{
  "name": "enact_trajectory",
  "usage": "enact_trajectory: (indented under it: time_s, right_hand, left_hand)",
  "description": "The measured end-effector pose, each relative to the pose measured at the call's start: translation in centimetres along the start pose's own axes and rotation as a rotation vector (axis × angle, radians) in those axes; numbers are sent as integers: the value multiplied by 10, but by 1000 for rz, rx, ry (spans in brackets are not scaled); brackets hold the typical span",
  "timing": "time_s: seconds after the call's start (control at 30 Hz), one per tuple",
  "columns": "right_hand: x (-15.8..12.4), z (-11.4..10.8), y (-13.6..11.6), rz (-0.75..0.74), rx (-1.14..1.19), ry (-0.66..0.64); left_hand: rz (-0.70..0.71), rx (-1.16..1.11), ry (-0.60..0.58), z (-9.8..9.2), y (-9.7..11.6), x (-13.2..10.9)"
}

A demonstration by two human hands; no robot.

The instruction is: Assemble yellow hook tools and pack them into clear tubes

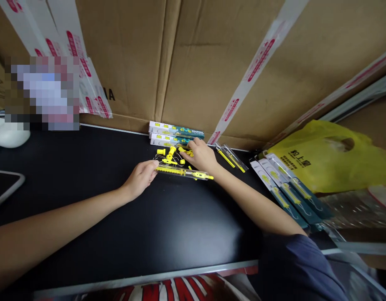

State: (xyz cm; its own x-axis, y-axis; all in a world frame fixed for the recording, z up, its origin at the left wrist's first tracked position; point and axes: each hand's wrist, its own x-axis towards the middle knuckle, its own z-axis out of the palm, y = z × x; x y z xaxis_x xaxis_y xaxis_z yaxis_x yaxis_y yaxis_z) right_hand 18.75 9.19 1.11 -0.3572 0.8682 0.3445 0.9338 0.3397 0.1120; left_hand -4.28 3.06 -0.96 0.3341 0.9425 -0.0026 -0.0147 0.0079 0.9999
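Observation:
My left hand [140, 177] pinches the left end of a clear narrow bag [183, 172] with a yellow tool inside, lying flat on the black table [118, 209]. My right hand [201, 155] reaches past that bag, its fingers curled among several small yellow plastic parts [171, 154] scattered just behind it. What the right fingers hold, if anything, is hidden. Two long printed boxes [176, 133] lie stacked right behind the yellow parts.
Taped cardboard cartons [193, 58] wall off the back. Two bagged yellow tools [231, 157] lie right of my right hand. A fan of carded tools [288, 190] and a yellow plastic bag [331, 159] sit at the right. A white object [9, 133] and a tablet edge [6, 186] are left.

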Motion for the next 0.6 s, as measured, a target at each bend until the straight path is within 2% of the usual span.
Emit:
enact_trajectory:
  time_s: [0.2,0.33,0.4,0.47,0.6]
  right_hand:
    - [14,8,-10,41,-16,-87]
    - [13,-2,-2,36,90,-24]
    - [4,-12,5,50,243,29]
    - [-13,-22,14,74,502,16]
    - [-63,-33,29,133,897,-11]
  left_hand:
    - [-6,-2,0,0,0,0]
    - [-7,-5,0,-1,-1,-1]
    - [-6,-5,2,-1,-1,-1]
    - [-5,-7,2,-1,-1,-1]
    - [-4,-18,3,-1,-1,0]
